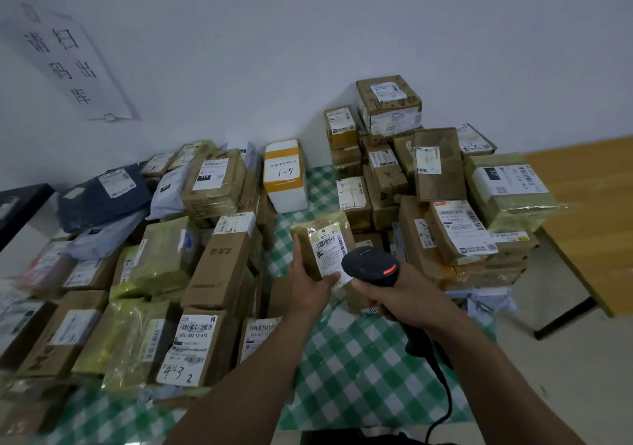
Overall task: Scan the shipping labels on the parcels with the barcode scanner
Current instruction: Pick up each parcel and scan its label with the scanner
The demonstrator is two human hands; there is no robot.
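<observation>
My left hand (310, 282) grips a small parcel (310, 242) wrapped in yellowish tape, lifted above the table with its white shipping label (329, 249) facing up. My right hand (400, 295) holds the black barcode scanner (371, 266) by its handle. The scanner head sits just right of the label, a red light glowing on top. Its black cable (445, 400) trails down toward me.
Parcels are piled on the left (191, 273) and on the right (445, 205) of a green checked tablecloth (349, 359). A white foam box marked 1-9 (286, 174) stands at the back. A wooden table (589, 211) lies far right. The wall carries a paper sign (68, 61).
</observation>
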